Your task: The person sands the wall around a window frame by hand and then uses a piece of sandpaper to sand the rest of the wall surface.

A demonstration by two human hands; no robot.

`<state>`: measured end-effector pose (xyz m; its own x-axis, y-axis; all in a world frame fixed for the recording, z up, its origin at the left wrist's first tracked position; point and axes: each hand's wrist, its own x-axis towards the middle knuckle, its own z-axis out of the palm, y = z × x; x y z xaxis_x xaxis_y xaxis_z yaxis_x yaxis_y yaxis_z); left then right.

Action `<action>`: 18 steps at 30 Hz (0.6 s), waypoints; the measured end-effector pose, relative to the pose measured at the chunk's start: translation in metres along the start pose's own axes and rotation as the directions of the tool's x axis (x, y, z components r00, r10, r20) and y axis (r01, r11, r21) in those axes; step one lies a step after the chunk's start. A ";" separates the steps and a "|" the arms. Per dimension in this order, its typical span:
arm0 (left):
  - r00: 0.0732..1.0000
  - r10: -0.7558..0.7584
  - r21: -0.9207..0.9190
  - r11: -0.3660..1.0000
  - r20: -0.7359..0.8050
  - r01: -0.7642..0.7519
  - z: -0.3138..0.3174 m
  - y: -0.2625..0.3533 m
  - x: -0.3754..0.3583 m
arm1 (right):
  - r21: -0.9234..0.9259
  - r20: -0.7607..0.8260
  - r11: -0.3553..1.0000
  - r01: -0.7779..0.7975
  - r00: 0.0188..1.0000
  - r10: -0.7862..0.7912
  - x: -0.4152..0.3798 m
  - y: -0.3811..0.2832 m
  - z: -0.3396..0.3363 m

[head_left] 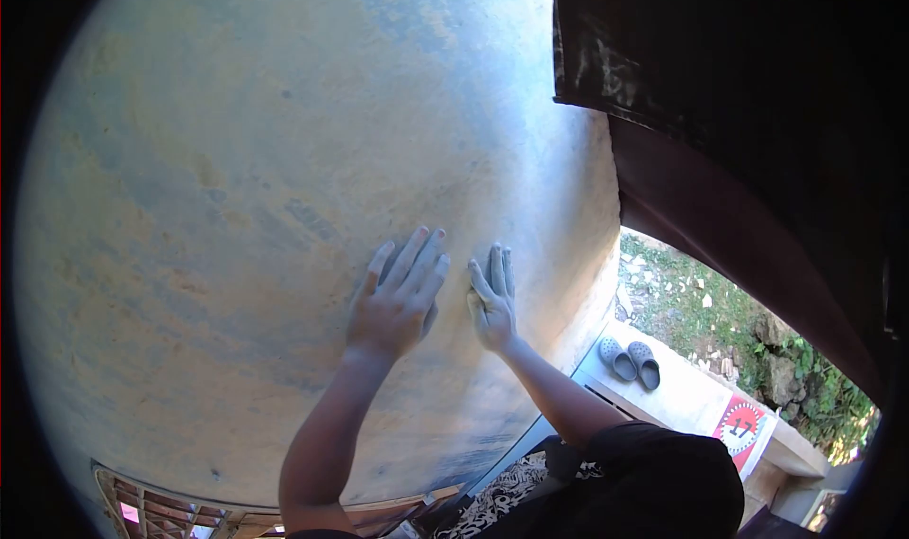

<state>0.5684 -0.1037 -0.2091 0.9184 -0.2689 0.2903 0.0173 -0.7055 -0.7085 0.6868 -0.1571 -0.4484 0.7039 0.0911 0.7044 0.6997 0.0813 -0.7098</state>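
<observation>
A broad pale surface (237,208) with bluish and brownish smears fills most of the head view. On its middle part lies my left hand (398,298), back toward the camera, fingers stretched out and dusted white at the tips. To its right, my right hand (492,298) is turned partly on its side near the same surface. Its fingers are extended and coated in whitish powder, with a gap between it and my left hand. Neither hand shows an object in it.
A dark overhanging panel (720,85) covers the upper right. At lower right are grey clogs (630,364) on a white ledge (677,388), a red sign with 17 (740,428), and grass with rubble (691,293). A wooden frame (161,506) shows at bottom left.
</observation>
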 end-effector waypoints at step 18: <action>0.986 0.163 -0.090 0.983 0.025 -0.160 0.020 0.006 0.097 | 0.061 -0.117 0.992 -0.110 0.986 0.117 0.048 0.092 -0.025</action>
<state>0.6658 -0.1216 -0.1982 0.9184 -0.3643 0.1547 -0.1660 -0.7094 -0.6850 0.7884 -0.1703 -0.4798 0.7904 -0.0173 0.6124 0.6090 0.1315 -0.7822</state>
